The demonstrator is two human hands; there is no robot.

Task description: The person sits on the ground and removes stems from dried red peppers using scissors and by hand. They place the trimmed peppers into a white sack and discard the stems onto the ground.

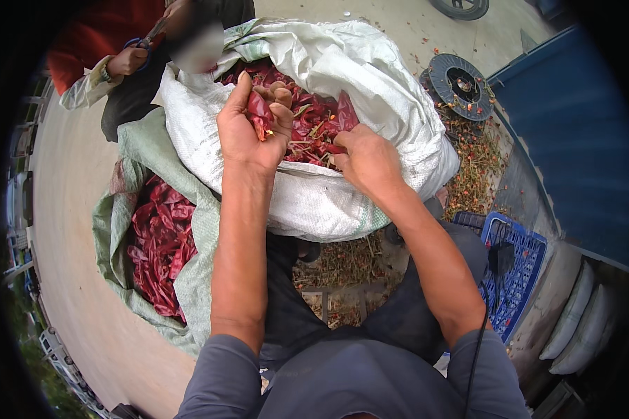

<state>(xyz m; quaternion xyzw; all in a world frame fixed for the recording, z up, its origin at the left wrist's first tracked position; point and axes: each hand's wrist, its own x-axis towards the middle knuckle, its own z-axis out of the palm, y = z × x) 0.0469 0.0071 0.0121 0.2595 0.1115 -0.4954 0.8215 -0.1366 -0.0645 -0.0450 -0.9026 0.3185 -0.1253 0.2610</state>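
A white woven sack (314, 201) stands open before me, full of dried red chili peppers (306, 118) with bits of stem among them. Palm up over its left part, my left hand (254, 128) has its fingers curled around a dried red chili (260, 112). My right hand (369, 157) is at the near right part of the opening, thumb and forefinger pinched on another red chili (337, 149). A larger chili (347, 112) rises just beyond its knuckles; whether that hand holds it too, I cannot tell.
A green woven sack (110, 246) of trimmed-looking chilies (162, 246) sits at my left. Another person's hand (128, 60) holds scissors (149, 39) at upper left. On the right are a spool (461, 86), blue plastic crate (521, 283) and scattered stems (472, 173).
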